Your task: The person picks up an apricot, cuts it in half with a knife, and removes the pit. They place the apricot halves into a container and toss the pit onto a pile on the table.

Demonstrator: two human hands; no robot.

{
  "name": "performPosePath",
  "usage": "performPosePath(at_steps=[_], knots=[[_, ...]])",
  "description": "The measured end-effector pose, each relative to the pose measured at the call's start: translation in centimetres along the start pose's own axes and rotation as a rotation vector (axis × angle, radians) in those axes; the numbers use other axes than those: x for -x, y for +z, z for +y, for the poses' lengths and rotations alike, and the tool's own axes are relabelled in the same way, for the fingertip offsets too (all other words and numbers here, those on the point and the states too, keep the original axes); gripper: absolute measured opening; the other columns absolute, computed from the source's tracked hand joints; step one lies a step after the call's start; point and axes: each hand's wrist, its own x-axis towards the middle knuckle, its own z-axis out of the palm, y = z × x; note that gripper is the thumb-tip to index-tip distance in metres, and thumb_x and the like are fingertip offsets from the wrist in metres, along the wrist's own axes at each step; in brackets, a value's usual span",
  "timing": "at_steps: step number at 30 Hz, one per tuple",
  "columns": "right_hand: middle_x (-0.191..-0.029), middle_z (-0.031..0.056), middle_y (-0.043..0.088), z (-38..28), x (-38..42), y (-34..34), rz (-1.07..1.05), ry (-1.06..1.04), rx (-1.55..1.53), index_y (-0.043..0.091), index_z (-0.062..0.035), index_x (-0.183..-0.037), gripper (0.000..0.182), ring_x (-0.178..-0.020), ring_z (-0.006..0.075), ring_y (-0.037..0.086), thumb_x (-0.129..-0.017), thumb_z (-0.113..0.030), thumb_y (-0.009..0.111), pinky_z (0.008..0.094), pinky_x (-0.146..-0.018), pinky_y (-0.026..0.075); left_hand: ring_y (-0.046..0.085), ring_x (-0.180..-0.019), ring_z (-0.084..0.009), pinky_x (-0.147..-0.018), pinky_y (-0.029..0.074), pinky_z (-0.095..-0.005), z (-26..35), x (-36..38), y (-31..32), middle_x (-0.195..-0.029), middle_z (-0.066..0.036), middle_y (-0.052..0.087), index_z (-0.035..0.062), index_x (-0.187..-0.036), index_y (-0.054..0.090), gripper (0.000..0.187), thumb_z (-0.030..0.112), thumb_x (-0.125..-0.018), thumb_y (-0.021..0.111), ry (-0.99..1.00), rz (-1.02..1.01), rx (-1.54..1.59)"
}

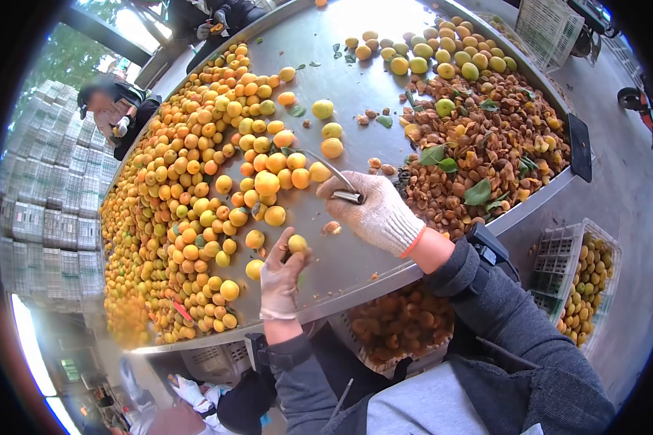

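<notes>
My left hand [279, 281], in a whitish work glove, grips a yellow apricot [297, 243] between thumb and fingers just above the table's near edge. My right hand [376, 212], in a white knit glove with an orange cuff line, is closed around a knife [348, 196]. Its thin curved blade points up and left, apart from the held apricot. A large heap of apricots [189, 174] spreads left of both hands. Right of my right hand lies a pile of brown pits [479, 138] mixed with a few green leaves.
The metal table [355, 80] has a raised rim. Greener apricots [450, 47] lie at its far right. A crate [548, 268] of apricots stands right, and a container of halved fruit [399, 322] sits below the edge. Other people work at the left, far side and lower left.
</notes>
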Motion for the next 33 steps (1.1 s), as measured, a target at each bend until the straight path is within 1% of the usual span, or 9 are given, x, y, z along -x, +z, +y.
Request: performPosePath(at_steps=[1, 2, 5, 9, 11, 18, 24, 26, 33], knots=[[-0.082, 0.0019, 0.065, 0.3, -0.1, 0.4, -0.032, 0.017, 0.011, 0.067, -0.0031, -0.098, 0.015, -0.074, 0.0069, 0.059, -0.084, -0.006, 0.064, 0.0242, -0.068, 0.05, 0.063, -0.1, -0.0219, -0.087, 0.055, -0.035, 1.2, 0.8, 0.0, -0.114, -0.012, 0.059, 0.0024, -0.134, 0.049, 0.052, -0.001, -0.084, 0.063, -0.025, -0.131, 0.502], [-0.086, 0.0027, 0.066, 0.6, -0.1, 0.8, -0.059, 0.051, 0.032, 0.067, -0.0032, -0.098, 0.016, -0.081, 0.0078, 0.061, -0.083, -0.005, 0.063, 0.0251, -0.073, 0.051, 0.063, -0.099, -0.0221, -0.09, 0.055, -0.0366, 2.1, 1.4, 0.1, -0.118, -0.012, 0.057, 0.003, -0.139, 0.042, 0.056, -0.006, -0.086, 0.057, 0.011, -0.19, 0.618], [-0.087, 0.0029, 0.067, 1.8, 0.3, 1.8, -0.125, -0.048, 0.171, 0.067, -0.0037, -0.098, 0.016, -0.085, 0.0093, 0.062, -0.083, -0.005, 0.063, 0.0256, -0.077, 0.051, 0.061, -0.1, -0.024, -0.086, 0.053, -0.0341, 3.8, 3.2, 1.4, -0.124, -0.015, 0.054, 0.0019, -0.141, 0.038, 0.055, -0.002, -0.089, 0.054, 0.092, -0.177, 0.842], [-0.09, 0.0069, 0.069, 1.5, 1.2, 2.3, -0.187, -0.053, 0.259, 0.067, -0.0038, -0.1, 0.018, -0.086, 0.0138, 0.065, -0.083, -0.008, 0.064, 0.0275, -0.079, 0.051, 0.061, -0.101, -0.024, -0.084, 0.054, -0.0325, 1.7, 2.7, 1.2, -0.125, -0.016, 0.054, 0.0028, -0.142, 0.038, 0.055, 0.004, -0.09, 0.057, 0.133, -0.247, 0.869], [-0.09, 0.0093, 0.07, 1.1, 1.5, 2.2, -0.201, -0.04, 0.309, 0.066, -0.004, -0.101, 0.019, -0.085, 0.0152, 0.066, -0.083, -0.009, 0.063, 0.0284, -0.079, 0.052, 0.063, -0.102, -0.0217, -0.089, 0.055, -0.0344, 0.9, 2.1, 0.9, -0.123, -0.015, 0.058, 0.0044, -0.14, 0.04, 0.058, 0.005, -0.087, 0.064, 0.158, -0.306, 0.945], [-0.089, 0.0124, 0.069, 1.5, 2.3, 3.2, -0.3, -0.001, 0.307, 0.067, -0.0036, -0.099, 0.019, -0.082, 0.0198, 0.067, -0.082, -0.012, 0.063, 0.0303, -0.077, 0.052, 0.063, -0.102, -0.0251, -0.088, 0.055, -0.0354, 1.9, 2.3, 0.9, -0.115, -0.016, 0.061, 0.0021, -0.134, 0.047, 0.047, 0.011, -0.09, 0.063, 0.144, -0.209, 0.987], [-0.087, 0.0143, 0.069, 1.8, 2.9, 4.0, -0.39, -0.025, 0.404, 0.067, -0.0035, -0.098, 0.019, -0.08, 0.0231, 0.067, -0.081, -0.01, 0.063, 0.0327, -0.075, 0.052, 0.06, -0.106, -0.0259, -0.097, 0.049, -0.0388, 1.8, 2.2, 1.2, -0.117, -0.018, 0.061, -0.0007, -0.131, 0.049, 0.043, 0.016, -0.093, 0.06, 0.214, -0.214, 1.061], [-0.086, 0.0165, 0.068, 1.9, 3.1, 4.1, -0.374, -0.101, 0.365, 0.067, -0.004, -0.103, 0.024, -0.079, 0.0263, 0.068, -0.08, -0.01, 0.063, 0.034, -0.073, 0.052, 0.06, -0.107, -0.0249, -0.098, 0.048, -0.0388, 1.6, 2.3, 1.6, -0.116, -0.017, 0.061, -0.0018, -0.131, 0.049, 0.043, 0.018, -0.094, 0.059, 0.168, -0.15, 1.017], [-0.087, 0.0198, 0.067, 1.7, 3.2, 4.2, -0.314, -0.171, 0.491, 0.063, -0.0064, -0.117, 0.038, -0.077, 0.0316, 0.068, -0.079, -0.011, 0.064, 0.0361, -0.069, 0.053, 0.06, -0.106, -0.0241, -0.098, 0.047, -0.0388, 2.1, 2.3, 2.8, -0.114, -0.016, 0.062, -0.0019, -0.131, 0.048, 0.044, 0.02, -0.095, 0.059, 0.202, -0.165, 1.017]])
